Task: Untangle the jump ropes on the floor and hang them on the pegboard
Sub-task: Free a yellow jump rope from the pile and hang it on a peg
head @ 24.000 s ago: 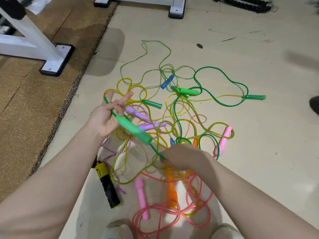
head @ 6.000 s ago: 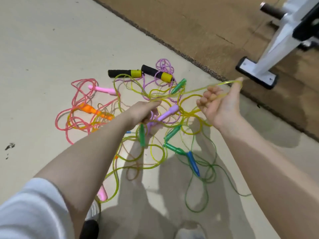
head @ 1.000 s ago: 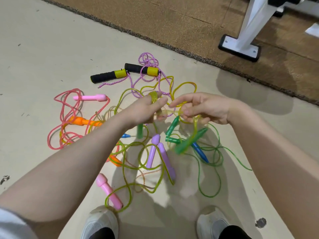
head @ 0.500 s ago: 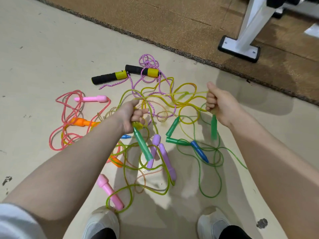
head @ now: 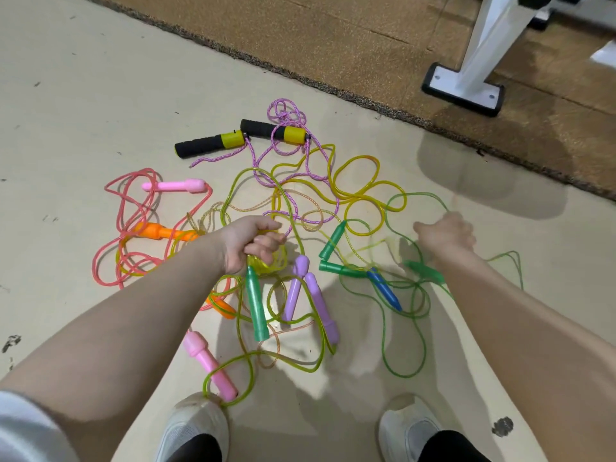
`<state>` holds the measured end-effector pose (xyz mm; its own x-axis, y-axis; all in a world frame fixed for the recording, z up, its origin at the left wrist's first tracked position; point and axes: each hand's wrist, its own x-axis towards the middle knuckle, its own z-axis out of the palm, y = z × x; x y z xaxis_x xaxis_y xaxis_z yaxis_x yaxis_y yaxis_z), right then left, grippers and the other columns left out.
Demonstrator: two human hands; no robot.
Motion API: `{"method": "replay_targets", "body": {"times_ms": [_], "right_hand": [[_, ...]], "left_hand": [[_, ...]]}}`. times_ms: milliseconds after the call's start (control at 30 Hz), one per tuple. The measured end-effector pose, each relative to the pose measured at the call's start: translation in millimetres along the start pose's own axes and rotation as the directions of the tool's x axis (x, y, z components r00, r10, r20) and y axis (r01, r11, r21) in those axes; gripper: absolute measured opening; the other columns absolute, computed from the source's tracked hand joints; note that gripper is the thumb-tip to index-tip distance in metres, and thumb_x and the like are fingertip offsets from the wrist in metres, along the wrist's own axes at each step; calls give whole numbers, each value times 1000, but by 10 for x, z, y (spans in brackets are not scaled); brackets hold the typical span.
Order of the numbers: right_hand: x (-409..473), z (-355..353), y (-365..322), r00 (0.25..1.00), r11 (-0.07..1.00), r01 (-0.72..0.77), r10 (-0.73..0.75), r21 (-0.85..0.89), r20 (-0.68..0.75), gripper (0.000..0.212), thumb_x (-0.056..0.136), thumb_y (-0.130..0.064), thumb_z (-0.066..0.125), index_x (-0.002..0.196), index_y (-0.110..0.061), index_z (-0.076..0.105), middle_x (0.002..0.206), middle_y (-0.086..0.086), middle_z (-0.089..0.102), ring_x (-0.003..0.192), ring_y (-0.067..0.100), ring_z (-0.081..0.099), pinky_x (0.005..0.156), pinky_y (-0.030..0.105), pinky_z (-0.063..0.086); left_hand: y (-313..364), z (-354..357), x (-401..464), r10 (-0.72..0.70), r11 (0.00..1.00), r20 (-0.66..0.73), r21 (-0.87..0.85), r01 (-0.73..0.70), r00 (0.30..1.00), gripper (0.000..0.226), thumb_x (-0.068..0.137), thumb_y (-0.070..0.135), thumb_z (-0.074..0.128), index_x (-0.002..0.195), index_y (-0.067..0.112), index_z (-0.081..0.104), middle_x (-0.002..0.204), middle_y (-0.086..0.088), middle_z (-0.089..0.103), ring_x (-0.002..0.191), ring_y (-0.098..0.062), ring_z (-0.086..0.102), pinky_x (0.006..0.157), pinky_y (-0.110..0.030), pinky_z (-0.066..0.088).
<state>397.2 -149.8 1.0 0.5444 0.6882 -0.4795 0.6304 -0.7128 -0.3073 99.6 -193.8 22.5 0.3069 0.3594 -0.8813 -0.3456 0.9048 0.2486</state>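
Observation:
A tangle of jump ropes lies on the pale floor: pink, orange, yellow, purple, green and blue ones. My left hand (head: 250, 243) grips a bunch of yellow-green rope, and a green handle (head: 256, 303) hangs below the fist. My right hand (head: 445, 235) is curled around another stretch of that rope, with a blurred green handle (head: 425, 271) dangling under it. Two purple handles (head: 308, 296) lie between my arms. A blue handle (head: 384, 290) lies beside two more green handles (head: 333, 251). The pegboard is out of view.
A black-and-yellow-handled rope (head: 240, 139) with purple braided cord lies at the back. Pink handles (head: 175, 185) and an orange handle (head: 156, 231) lie left. A brown mat (head: 333, 38) borders the floor, holding a white machine foot (head: 463, 90). My shoes (head: 193, 428) stand at the bottom.
My hands have pulled further apart since half a second ago: the right hand moved right and down with its green handle, and the left hand kept its grip near the middle.

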Motion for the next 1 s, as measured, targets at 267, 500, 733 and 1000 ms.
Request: {"method": "replay_targets", "body": {"times_ms": [267,500,733,1000], "right_hand": [[-811,25,-791,277,683,414,-724,602,631,42,78,-3,50,117,-18,54,116,2,59,107,8,56,88,18,46],[-590,-122,-701,360,722,384,-691,575,627,25,94,-12,48,71,-9,54,43,-9,42,36,4,30,50,22,35],[-699,-260,-854,200,662,687,-569,300,798,26,94,-14,52,71,-20,64,75,-6,68,80,5,61,86,21,38],[-1106,-713,-1289,209,587,745,-656,316,725,10,90,-11,58,84,-3,61,66,9,70,62,13,65,71,27,53]], "left_hand": [[139,385,-251,-124,963,656,260,-68,745,25,77,25,66,79,1,69,47,5,23,32,-5,16,33,-11,28],[338,-31,-187,349,914,799,-406,10,490,43,101,14,35,135,-11,37,116,-35,56,83,-38,67,87,-44,53],[349,85,-175,690,661,220,-580,-476,690,71,56,8,85,115,-11,48,110,-25,65,95,-35,68,76,-38,58],[451,268,-215,594,598,-142,-581,-552,792,42,101,13,34,137,-8,31,142,-21,41,128,-31,46,102,-42,41]]}}
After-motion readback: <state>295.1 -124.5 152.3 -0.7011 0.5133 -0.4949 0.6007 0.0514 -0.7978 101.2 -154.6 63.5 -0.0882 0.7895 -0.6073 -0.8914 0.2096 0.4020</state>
